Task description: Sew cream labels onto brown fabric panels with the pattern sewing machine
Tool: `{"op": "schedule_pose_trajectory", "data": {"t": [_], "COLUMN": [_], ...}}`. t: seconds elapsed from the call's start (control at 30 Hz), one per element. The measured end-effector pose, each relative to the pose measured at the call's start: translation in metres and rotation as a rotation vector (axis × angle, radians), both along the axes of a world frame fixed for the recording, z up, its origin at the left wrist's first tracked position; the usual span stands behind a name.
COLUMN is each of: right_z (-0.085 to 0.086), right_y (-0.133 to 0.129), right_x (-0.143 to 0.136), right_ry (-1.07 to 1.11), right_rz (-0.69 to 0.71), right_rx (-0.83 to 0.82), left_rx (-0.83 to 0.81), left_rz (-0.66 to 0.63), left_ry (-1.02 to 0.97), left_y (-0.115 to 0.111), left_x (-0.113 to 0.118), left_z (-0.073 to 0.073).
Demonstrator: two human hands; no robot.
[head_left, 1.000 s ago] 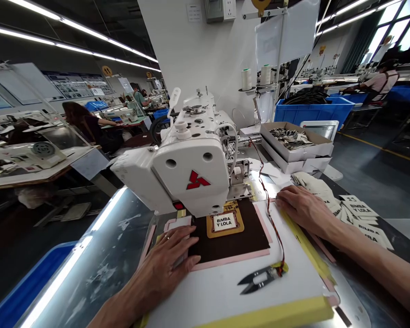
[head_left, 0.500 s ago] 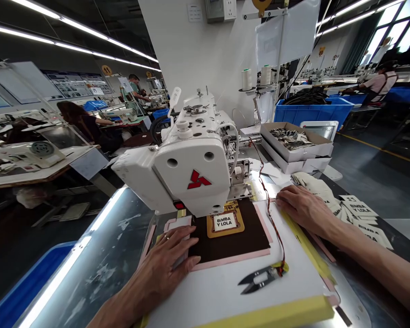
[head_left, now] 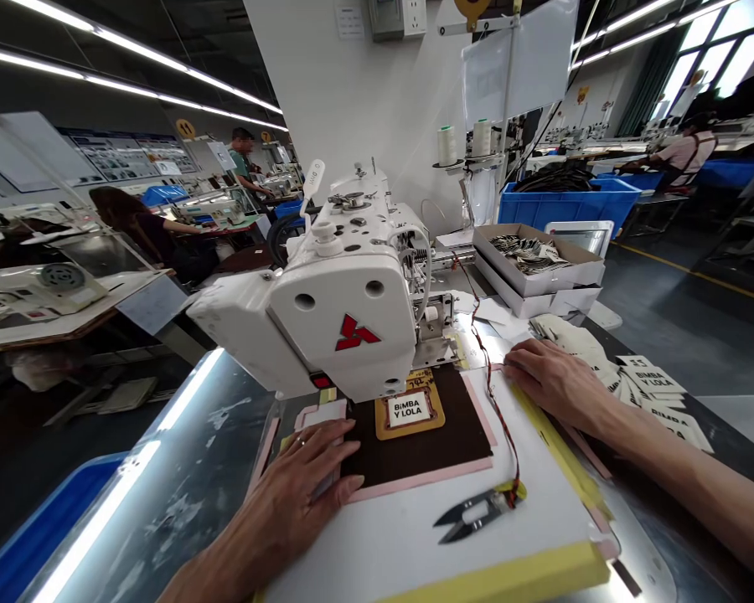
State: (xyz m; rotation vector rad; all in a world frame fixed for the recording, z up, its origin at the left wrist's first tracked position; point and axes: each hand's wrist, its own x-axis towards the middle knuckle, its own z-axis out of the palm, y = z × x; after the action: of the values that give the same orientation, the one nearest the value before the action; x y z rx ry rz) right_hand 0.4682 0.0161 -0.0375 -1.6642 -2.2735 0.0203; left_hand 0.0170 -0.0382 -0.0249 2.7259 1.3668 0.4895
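Note:
My left hand (head_left: 302,469) lies flat with fingers stretched, its fingertips at the left edge of a dark brown panel (head_left: 408,461). On that panel a white label (head_left: 410,409) reading "BIMBA Y LOLA" sits inside a yellow frame (head_left: 389,431), under the head of a white sewing machine (head_left: 345,318). My right hand (head_left: 544,373) rests on the right, fingers extended over the yellow-taped edge of the white work board (head_left: 402,536). Thread snips (head_left: 471,515), tied to a dark reddish cord (head_left: 499,410), lie on the board between my hands.
Loose printed labels (head_left: 653,385) are spread on the table at right. Behind them stands a cardboard box (head_left: 534,285) of labels, with a blue crate (head_left: 571,205) farther back. Thread cones (head_left: 446,146) stand behind the machine. Several people work at other machines.
The view has shifted slightly, so most things appear a little farther left. Both hands keep their places by the panel and board; the label and snips stay put.

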Motion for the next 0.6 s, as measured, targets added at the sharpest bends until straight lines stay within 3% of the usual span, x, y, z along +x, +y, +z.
{"op": "schedule_pose_trajectory", "data": {"t": [0.6], "right_z": [0.0023], "right_y": [-0.0003], "right_x": [-0.0001], "right_ry": [0.000], "right_rz": [-0.006], "right_rx": [0.012], "left_rx": [0.037], "left_rz": [-0.022], "left_ry": [0.016], "left_y": [0.0022], "left_x": [-0.0041], "left_z": [0.0002]}}
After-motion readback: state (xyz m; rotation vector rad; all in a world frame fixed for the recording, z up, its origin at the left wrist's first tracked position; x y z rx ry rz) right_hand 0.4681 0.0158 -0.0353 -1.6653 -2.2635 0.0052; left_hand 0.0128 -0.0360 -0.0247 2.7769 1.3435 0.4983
